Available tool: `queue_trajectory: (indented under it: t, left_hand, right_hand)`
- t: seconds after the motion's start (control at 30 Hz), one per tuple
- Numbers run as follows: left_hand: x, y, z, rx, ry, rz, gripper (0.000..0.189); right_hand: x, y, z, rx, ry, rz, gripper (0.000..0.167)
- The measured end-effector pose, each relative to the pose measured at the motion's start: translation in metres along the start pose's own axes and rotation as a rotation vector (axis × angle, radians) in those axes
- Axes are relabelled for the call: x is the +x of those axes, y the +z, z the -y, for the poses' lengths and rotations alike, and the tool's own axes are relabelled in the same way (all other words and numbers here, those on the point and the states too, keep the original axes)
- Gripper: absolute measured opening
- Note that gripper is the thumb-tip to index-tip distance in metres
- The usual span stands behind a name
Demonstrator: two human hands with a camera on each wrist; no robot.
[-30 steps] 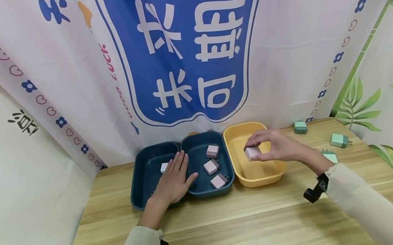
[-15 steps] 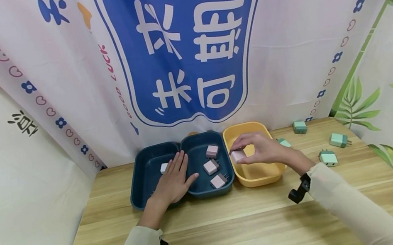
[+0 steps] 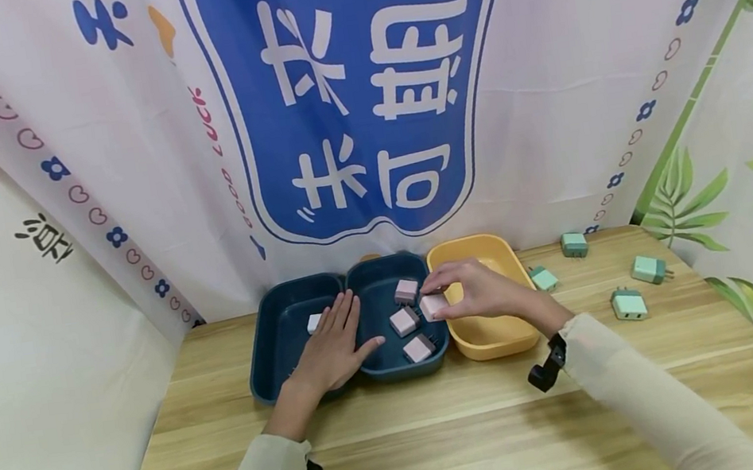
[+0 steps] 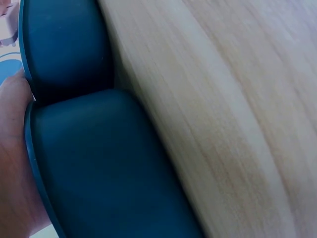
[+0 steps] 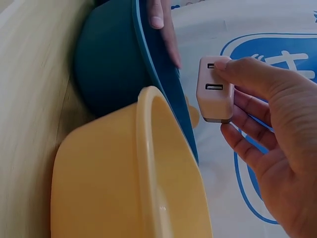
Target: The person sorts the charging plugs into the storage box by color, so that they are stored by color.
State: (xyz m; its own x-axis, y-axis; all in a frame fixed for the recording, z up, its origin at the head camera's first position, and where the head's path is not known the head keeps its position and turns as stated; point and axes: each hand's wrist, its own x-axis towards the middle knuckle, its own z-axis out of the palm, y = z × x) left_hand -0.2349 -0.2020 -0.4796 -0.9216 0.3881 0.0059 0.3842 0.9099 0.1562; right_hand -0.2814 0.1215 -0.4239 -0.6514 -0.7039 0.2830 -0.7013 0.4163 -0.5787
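My right hand (image 3: 474, 292) pinches a pink USB charger (image 5: 215, 91) between thumb and fingers. In the head view it hovers over the rim between the middle blue bin (image 3: 371, 290) and the yellow bin (image 3: 498, 330). Two USB ports face the right wrist camera. Several pink chargers (image 3: 404, 321) lie in the middle bin. With fingers straight, my left hand (image 3: 331, 350) rests across the adjoining rims of the middle bin and the left blue bin (image 3: 284, 300). Just beside its fingers, a white charger (image 3: 314, 322) shows in the left bin, partly hidden by the hand.
Several green chargers lie right of the yellow bin on the wooden table (image 3: 450, 449), one green charger (image 3: 543, 277) close to its wall and another green charger (image 3: 628, 304) farther right. A printed curtain (image 3: 534, 124) hangs right behind the bins.
My right hand has carried the pink charger leftward from above the yellow bin to the middle bin's right edge. The left hand has stayed in place.
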Motion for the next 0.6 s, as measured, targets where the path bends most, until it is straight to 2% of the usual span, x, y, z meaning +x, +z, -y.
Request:
queue_trajectory:
  t: [0.3, 0.6]
  left_hand:
    - [0.001, -0.001, -0.001, 0.005, 0.011, 0.0, 0.102]
    - [0.001, -0.004, -0.002, 0.002, 0.011, 0.011, 0.101]
  right_hand:
    - [0.015, 0.016, -0.002, 0.032, -0.018, 0.014, 0.036]
    - [0.027, 0.029, -0.002, 0.066, -0.054, 0.026, 0.042]
